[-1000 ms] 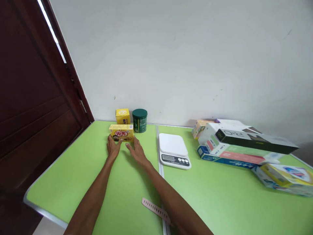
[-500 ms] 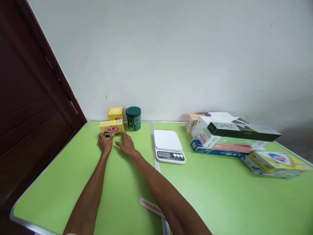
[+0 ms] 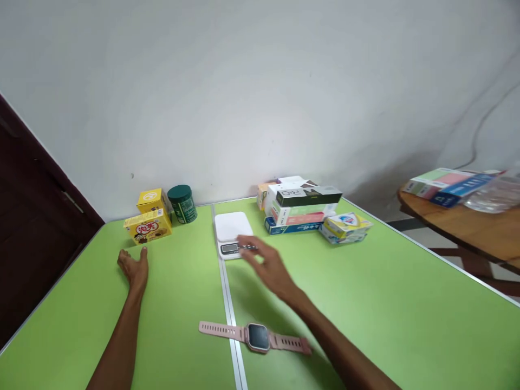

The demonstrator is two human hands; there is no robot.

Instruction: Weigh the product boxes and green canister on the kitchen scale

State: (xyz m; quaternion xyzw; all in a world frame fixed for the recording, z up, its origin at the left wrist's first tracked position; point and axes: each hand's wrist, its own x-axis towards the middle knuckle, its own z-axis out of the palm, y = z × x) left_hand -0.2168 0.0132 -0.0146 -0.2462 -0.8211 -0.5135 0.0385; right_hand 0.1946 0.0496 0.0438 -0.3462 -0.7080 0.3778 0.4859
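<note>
My left hand is open above the green table, just in front of a yellow snack box and apart from it. Behind that box stands a second yellow box, and to their right a dark green canister. My right hand hangs in the air with its fingers apart and nothing in them. Its fingertips cover part of the button panel of a white kitchen scale. Closer to me, a pink smartwatch lies with its strap stretched out across the table seam.
A stack of cartons with a black box on top stands at the back right. Beside it is a yellow and white carton. A brown wooden table on the far right holds more boxes and a clear plastic item.
Both hands have come away from the front yellow box. My right hand has moved right, in front of the scale. The view has turned right, showing the whole watch and the wooden table.
</note>
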